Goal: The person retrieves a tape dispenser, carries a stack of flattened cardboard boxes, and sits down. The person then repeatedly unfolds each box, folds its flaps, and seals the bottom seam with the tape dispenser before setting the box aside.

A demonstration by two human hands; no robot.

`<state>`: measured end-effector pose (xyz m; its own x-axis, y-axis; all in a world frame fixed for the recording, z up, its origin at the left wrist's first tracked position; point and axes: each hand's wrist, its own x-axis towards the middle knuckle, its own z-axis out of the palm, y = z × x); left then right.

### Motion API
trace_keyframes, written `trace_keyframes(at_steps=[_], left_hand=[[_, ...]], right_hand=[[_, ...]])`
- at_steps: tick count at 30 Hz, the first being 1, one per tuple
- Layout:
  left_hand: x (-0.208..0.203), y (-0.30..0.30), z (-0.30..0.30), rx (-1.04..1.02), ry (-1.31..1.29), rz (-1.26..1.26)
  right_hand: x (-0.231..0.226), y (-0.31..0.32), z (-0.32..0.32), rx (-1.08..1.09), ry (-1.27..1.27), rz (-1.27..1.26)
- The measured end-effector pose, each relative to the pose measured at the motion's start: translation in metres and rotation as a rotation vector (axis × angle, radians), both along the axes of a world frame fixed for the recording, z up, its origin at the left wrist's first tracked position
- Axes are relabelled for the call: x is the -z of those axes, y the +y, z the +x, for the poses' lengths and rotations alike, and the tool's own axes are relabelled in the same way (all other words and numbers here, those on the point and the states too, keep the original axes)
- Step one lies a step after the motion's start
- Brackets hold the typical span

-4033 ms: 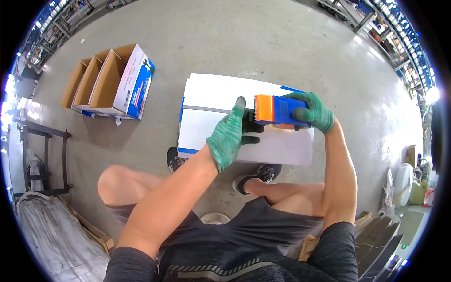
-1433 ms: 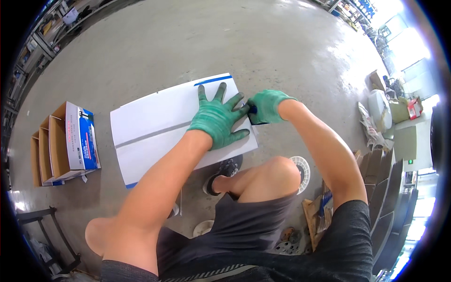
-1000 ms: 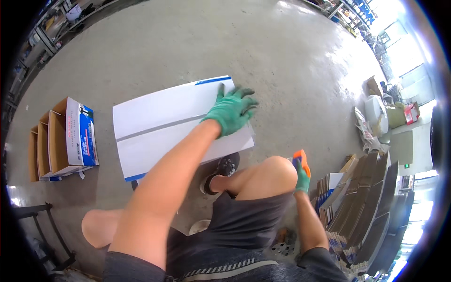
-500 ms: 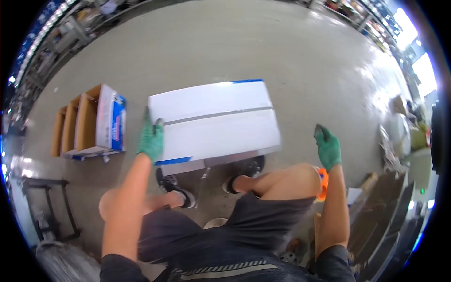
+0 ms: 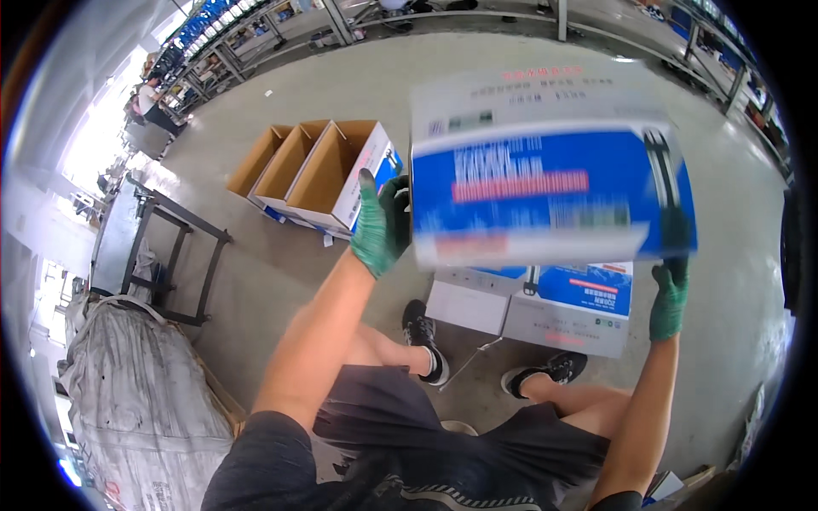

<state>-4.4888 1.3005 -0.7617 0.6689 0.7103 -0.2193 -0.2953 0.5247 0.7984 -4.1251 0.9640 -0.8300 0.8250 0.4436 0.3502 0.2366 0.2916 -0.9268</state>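
Observation:
A large blue, white and grey printed carton (image 5: pixel 532 183) is raised in front of me, slightly blurred, one printed side facing me. My left hand (image 5: pixel 380 223), in a green work glove, is at its left edge, thumb up and fingers bent against the side. At the lower right corner, my right hand (image 5: pixel 670 298), gloved the same, grips the carton with fingers on its face. Beneath it, near my shoes, lies more printed cardboard (image 5: pixel 562 324) in the same blue and grey, partly covered by the raised carton.
Left of the raised carton stand several open-topped brown-inside boxes (image 5: pixel 328 175) in a row. A metal-framed table (image 5: pixel 128 247) and a big grey woven sack (image 5: pixel 141 400) are farther left. Benches with shelving (image 5: pixel 341 25) line the far edge; a person (image 5: pixel 156 100) is at the far left.
The carton has come up off its low place and turned, showing its printed side instead of the taped white face. My right hand has moved onto it. The view has swung left.

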Motion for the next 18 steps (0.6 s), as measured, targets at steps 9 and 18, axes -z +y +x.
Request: trace_keyframes(at_steps=[9, 18], left_hand=[[0.046, 0.085, -0.084, 0.195, 0.505, 0.050], [0.064, 0.097, -0.138, 0.064, 0.445, -0.306]], right_hand=[[-0.043, 0.027, -0.032, -0.446, 0.449, -0.109], [-0.066, 0.108, -0.069, -0.675, 0.481, -0.016]])
